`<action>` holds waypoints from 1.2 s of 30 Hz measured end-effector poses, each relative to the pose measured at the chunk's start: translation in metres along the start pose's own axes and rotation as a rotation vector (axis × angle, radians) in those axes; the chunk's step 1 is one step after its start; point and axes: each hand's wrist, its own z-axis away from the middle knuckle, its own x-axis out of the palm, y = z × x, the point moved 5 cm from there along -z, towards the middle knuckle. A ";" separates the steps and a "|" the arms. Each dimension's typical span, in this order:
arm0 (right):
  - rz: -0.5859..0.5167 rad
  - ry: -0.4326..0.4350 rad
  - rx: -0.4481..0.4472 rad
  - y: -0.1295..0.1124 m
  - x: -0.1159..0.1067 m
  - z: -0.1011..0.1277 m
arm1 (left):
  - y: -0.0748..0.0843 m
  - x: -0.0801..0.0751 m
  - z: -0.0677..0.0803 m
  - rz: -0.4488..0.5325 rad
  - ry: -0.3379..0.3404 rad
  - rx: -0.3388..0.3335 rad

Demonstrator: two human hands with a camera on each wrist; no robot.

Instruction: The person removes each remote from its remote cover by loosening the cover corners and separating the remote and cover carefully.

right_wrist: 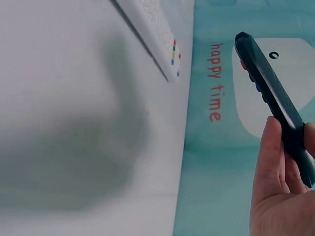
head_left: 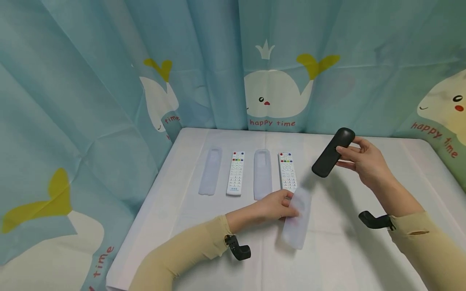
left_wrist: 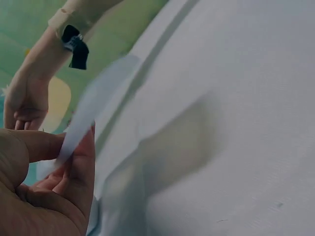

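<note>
Head view shows "happy time" printed in red under the whales on the curtain [head_left: 269,81] behind the desk [head_left: 364,250]. The right hand [head_left: 364,161] grasps a black remote [head_left: 333,157], held up above the desk, while the left hand [head_left: 278,205] pinches a clear sleeve [head_left: 298,218], blurred, just above the desk. Two white remotes [head_left: 236,173] and two more sleeves [head_left: 210,171] lie alternating in a row; whether those sleeves hold anything I cannot tell.

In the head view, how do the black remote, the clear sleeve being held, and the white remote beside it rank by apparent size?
1. Clear sleeve, though it is nearest the camera.
2. Black remote and white remote look about alike; I would not rank them.
</note>
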 end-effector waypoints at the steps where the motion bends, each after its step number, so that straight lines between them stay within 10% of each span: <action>1: 0.007 0.001 0.006 0.000 -0.002 0.001 | 0.001 0.000 0.000 0.004 0.004 0.003; 36: 0.335 -0.026 0.012 0.013 -0.009 0.004 | 0.005 0.003 0.000 0.047 0.031 -0.043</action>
